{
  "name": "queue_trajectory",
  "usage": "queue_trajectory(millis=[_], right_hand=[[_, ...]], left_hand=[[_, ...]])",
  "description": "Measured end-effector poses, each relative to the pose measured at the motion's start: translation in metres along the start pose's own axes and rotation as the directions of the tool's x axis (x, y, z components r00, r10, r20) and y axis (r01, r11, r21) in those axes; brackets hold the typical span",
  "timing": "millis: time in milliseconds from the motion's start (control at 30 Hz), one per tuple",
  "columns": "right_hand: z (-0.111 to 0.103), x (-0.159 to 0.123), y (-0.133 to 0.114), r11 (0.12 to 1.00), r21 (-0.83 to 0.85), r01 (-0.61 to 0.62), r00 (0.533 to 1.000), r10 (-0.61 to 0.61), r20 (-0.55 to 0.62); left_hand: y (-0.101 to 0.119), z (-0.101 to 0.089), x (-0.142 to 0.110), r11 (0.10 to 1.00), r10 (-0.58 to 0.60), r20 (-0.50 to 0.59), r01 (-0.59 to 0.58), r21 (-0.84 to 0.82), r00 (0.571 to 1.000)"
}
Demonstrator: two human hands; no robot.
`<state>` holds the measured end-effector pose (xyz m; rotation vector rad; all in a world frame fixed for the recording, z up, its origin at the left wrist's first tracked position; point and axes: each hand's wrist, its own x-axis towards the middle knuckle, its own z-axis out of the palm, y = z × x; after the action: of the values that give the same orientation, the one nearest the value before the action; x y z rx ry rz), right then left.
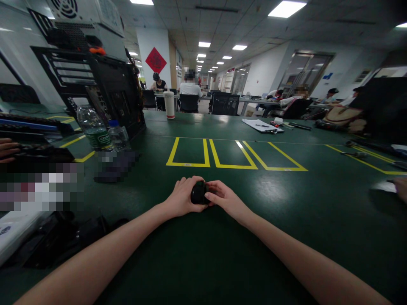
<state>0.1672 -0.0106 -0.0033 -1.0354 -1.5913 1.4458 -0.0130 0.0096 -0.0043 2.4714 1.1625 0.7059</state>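
Note:
A small, glossy black rounded object (199, 193) is held between my hands just above or on the green table; I cannot make out its exact kind. My left hand (185, 195) curls around its left side, thumb on the near side and fingers over the far side. On the right edge of the object, the thumb and fingers of my right hand (222, 197) close in a pinch. Part of that edge is hidden behind the fingertips.
Yellow tape frames (210, 165) mark the green table (222, 254) beyond my hands. Bottles (92, 127), a dark computer case (117, 89) and black items crowd the left. A white cup (169, 105) and clipboard (262, 126) stand farther back. Another person's hand (401, 186) shows at right.

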Motion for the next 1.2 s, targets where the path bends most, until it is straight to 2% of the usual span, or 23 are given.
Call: queue_trajectory(millis=[200,533,800,1033,1133,1200], right_hand=[[-0.002,-0.0035,-0.0035,0.998,0.058,0.035,0.998,-0.038,0.054],[0.0005,-0.0006,-0.0019,1.0,0.019,0.013,1.0,-0.013,-0.013],[-0.0011,-0.0024,-0.0034,0.993,0.104,0.052,0.997,-0.057,0.051],[-0.0006,0.0007,0.0006,0.997,0.079,0.024,1.0,-0.024,0.001],[-0.0019,0.0003,-0.0001,0.998,0.053,-0.014,1.0,0.013,0.028],[-0.0027,-0.0008,-0.0018,0.998,0.066,0.001,0.998,-0.005,0.057]], left_hand=[[0.0017,-0.0029,-0.0008,1.0,-0.007,0.023,0.008,-0.013,1.0],[0.0008,-0.0025,-0.0008,1.0,0.015,0.023,-0.015,-0.013,1.0],[0.0007,-0.0032,-0.0006,1.0,0.015,0.023,-0.015,-0.009,1.0],[0.0008,-0.0019,0.0003,1.0,0.007,0.018,-0.007,0.006,1.0],[0.001,-0.0025,0.0,1.0,0.009,0.027,-0.009,0.0,1.0],[0.0009,-0.0032,-0.0005,1.0,0.009,0.025,-0.009,0.002,1.0]])
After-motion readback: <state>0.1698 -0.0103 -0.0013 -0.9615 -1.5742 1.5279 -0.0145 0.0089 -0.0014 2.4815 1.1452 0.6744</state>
